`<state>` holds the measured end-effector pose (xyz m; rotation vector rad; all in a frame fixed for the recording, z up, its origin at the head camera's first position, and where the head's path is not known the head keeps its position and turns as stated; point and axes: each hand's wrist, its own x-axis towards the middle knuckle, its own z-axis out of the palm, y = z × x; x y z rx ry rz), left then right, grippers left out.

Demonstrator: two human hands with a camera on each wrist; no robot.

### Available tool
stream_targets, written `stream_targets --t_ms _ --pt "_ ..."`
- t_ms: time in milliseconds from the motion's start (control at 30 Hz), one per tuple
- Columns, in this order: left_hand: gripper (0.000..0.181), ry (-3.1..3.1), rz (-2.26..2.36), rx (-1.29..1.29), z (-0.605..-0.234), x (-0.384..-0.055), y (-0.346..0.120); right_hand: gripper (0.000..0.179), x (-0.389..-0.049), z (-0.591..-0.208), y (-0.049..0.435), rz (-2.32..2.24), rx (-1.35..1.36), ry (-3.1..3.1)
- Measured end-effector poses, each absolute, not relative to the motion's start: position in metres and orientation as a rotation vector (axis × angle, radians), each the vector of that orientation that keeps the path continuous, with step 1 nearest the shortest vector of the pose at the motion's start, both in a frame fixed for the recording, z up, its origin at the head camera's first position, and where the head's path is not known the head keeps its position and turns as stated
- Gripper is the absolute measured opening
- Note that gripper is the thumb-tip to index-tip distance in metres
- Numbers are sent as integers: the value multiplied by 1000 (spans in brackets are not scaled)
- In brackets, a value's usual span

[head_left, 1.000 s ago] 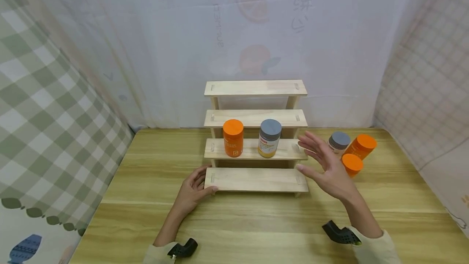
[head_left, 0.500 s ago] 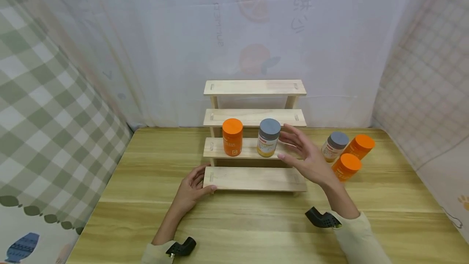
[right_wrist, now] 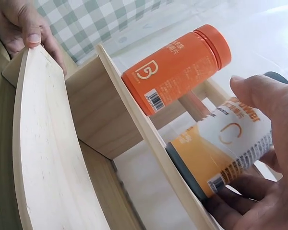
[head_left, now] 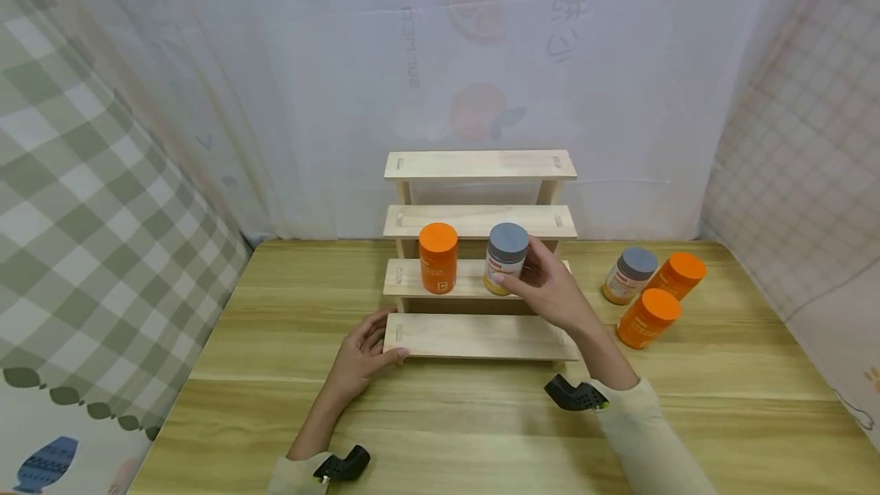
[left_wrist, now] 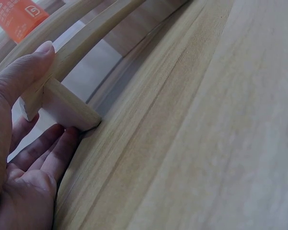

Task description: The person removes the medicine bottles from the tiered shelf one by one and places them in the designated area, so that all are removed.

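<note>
A four-step wooden display rack (head_left: 481, 336) stands on the table. My left hand (head_left: 360, 356) holds the left end of its lowest step; in the left wrist view the thumb (left_wrist: 36, 62) lies on the board and the fingers reach beneath it, by the support leg. On the second step from the bottom, my right hand (head_left: 550, 289) grips a grey-lidded supplement bottle (head_left: 504, 270) from the right side. Thumb and fingers lie on either side of its white-and-yellow label (right_wrist: 225, 139). An orange bottle (head_left: 438, 260) is upright to its left on that same step.
To the right of the rack, another grey-lidded bottle (head_left: 627, 277) and two orange bottles, one at the back (head_left: 677, 275) and one in front (head_left: 646, 319), stand close together on the wooden table (head_left: 440, 426). White printed cloth (head_left: 309, 98) hangs behind the rack.
My right hand has moved left from beside the rack, and its fingers have closed around the grey-lidded bottle. My left hand has stayed on the lowest step.
</note>
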<state>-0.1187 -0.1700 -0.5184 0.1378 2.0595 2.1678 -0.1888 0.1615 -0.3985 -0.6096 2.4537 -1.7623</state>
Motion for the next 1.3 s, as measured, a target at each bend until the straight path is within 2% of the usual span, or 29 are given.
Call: stream_targets --t_ms 200,633,1300 --pt "78 2068 2166 126 -519 -118 -170 57 -191 -399 153 -1721 -566 2534" --pt "79 2078 2150 135 -519 -118 -170 64 -182 -393 160 -1744 -489 2561" --pt "79 2088 2154 122 -518 -118 -169 55 -160 -387 209 -1797 -471 2684"
